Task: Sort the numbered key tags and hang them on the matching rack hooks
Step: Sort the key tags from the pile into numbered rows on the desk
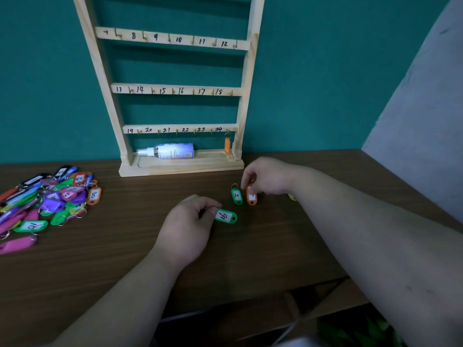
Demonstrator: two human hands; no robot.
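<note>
Key tags: left hand (186, 227) pinches green 16 tag (225, 216) on table (125, 259); right hand (266, 176) grips orange tag (251, 196) beside green 10 tag (236, 195). Advise lifting by rings, matching rack (175, 90) numbers.

Spray bottle (170, 151) lying sideways, wooden table (125, 246)

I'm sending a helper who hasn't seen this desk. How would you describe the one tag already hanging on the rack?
Find the wooden rack standing against the teal wall. On its bottom rail, the far-right hook beside number 24 holds an orange tag, dangling above the base. It is the only tag on the rack; the others lie on the table.
</note>
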